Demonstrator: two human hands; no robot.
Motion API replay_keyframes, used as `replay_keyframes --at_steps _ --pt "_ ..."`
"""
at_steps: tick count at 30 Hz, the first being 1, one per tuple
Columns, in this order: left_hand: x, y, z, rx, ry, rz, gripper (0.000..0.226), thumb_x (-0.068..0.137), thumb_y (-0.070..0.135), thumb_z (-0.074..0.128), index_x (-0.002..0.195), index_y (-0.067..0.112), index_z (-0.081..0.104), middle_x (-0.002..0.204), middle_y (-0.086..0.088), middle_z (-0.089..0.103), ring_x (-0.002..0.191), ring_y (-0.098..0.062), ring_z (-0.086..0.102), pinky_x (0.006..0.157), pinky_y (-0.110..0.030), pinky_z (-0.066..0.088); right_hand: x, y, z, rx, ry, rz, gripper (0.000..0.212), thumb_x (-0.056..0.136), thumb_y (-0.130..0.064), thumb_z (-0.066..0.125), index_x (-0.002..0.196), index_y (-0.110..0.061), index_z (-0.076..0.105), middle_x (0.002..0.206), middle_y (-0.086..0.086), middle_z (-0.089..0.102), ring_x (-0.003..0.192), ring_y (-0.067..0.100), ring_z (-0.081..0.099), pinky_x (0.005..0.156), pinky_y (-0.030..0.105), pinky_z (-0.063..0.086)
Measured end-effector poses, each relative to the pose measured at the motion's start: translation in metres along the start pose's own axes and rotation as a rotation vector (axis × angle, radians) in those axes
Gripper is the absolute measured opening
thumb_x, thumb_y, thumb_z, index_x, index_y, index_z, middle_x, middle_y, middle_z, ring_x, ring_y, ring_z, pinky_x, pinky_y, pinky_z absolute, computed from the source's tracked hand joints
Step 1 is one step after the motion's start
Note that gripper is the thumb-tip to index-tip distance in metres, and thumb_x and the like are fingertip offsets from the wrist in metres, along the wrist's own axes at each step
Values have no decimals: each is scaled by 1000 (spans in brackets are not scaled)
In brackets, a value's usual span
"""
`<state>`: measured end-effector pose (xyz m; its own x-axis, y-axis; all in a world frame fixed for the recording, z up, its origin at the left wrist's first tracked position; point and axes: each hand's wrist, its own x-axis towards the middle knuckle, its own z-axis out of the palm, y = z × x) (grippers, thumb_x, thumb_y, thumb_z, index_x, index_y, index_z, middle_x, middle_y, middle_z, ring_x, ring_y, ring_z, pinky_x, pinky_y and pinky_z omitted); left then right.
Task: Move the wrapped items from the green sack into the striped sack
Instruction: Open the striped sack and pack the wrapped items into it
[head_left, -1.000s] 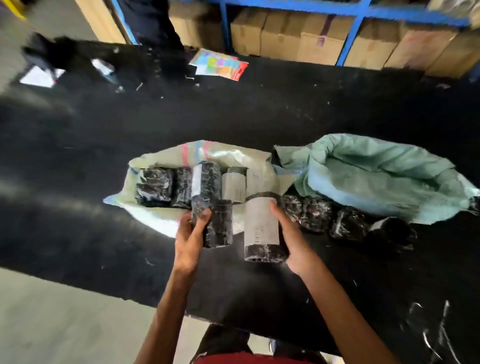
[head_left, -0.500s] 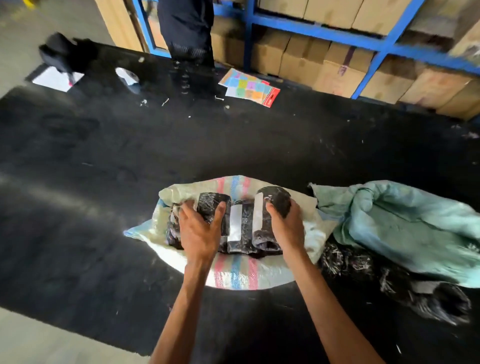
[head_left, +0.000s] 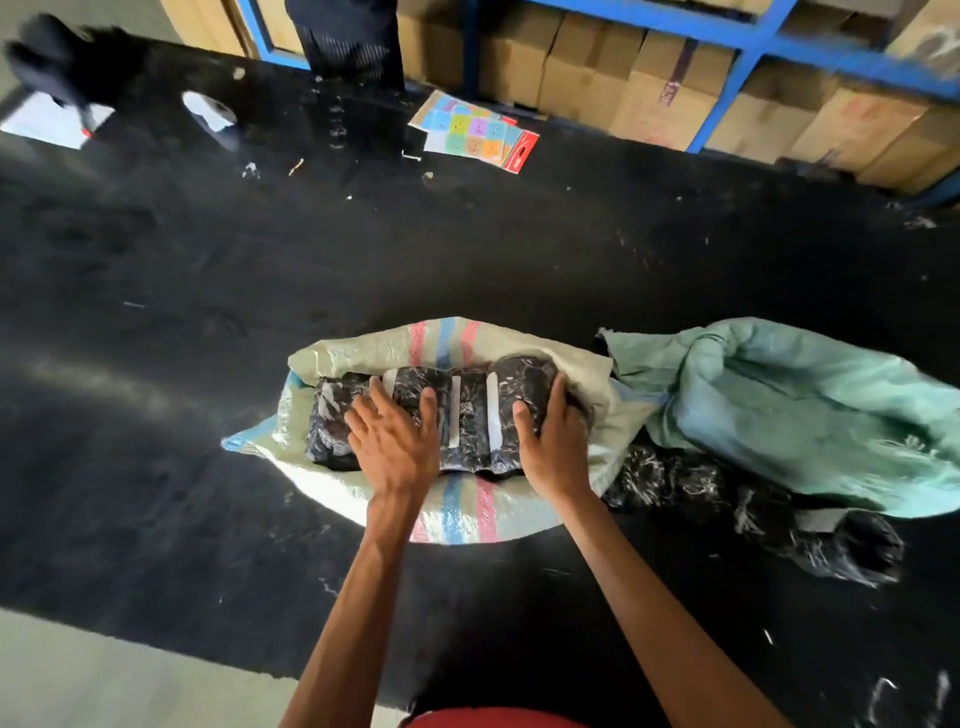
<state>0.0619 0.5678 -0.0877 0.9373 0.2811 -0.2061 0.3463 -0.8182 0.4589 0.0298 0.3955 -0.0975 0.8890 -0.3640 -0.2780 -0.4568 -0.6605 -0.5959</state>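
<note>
wrapped items (head_left: 470, 415) in striped sack (head_left: 457, 512) on worktop (head_left: 467, 249); left hand (head_left: 397, 449) flat, fingers spread, right hand (head_left: 556, 452) open, both pressing them. green sack (head_left: 779, 415) alongside.

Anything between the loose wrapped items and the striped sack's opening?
No separate obstacle; the loose wrapped items lie beside the striped sack. But left hand and right hand rest on the packed row filling its opening.
</note>
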Motion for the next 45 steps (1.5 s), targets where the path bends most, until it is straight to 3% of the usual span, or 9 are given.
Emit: replay_keyframes --at_steps 8,13,18,26,29,32,37,42,45 --pt "-84 76 7 -331 266 570 40 92 30 54 127 11 52 118 -14 53 104 -26 46 86 -38 40 -48 71 -110 191 280 -198 54 103 -25 51 154 -17 36 140 10 49 126 25 53 103 37 46" --pt "-155 139 57 -301 -55 856 40 85 18 66 122 4 60 112 -16 60 103 -36 56 87 -45 49 -75 178 -181 144 366 -21 55 92 -11 67 143 -6 49 134 12 56 125 29 54 108 43 43" --pt "-183 164 120 27 -350 883 73 70 20 79 136 7 52 128 -13 56 118 -30 54 94 -39 49 -80 263 -204 -62 131 8 76 83 -19 76 150 -13 41 150 7 42 141 24 37 117 32 30" --pt "-147 177 203 574 -458 828 96 88 23 73 156 1 8 161 -22 15 151 -38 12 122 -45 17 -16 293 -191 -556 -203 -27 106 72 -16 81 157 -20 17 159 15 25 147 34 25 119 45 32" --pt "-135 177 214 660 -463 807 92 86 28 74 154 1 18 155 -22 28 148 -39 21 119 -48 23 -1 294 -186 -602 -254 49 110 70 -16 85 156 -23 17 157 18 27 145 39 28 115 51 35" --pt "-132 171 218 667 -375 905 91 71 30 86 144 2 39 138 -16 47 138 -38 38 113 -46 33 0 295 -181 -595 -264 79 109 70 -15 85 155 -24 19 156 19 28 143 41 30 116 54 34" --pt "-136 157 203 546 -401 924 108 66 65 78 147 9 34 144 -10 42 141 -31 33 120 -43 24 -22 289 -184 -566 -259 92 106 71 -26 83 156 -28 20 157 15 29 143 40 30 118 52 30" --pt "-148 149 155 189 -375 848 112 59 53 89 145 7 34 140 -11 48 128 -29 47 112 -38 39 -50 266 -209 -512 -188 133 109 67 -44 82 156 -33 20 155 7 30 140 35 30 114 50 30" --pt "-154 143 131 68 -399 810 114 60 47 91 149 11 28 148 -14 43 140 -33 38 121 -38 23 -59 249 -219 -580 -104 155 107 65 -47 82 154 -34 23 154 7 32 137 35 33 111 49 33"
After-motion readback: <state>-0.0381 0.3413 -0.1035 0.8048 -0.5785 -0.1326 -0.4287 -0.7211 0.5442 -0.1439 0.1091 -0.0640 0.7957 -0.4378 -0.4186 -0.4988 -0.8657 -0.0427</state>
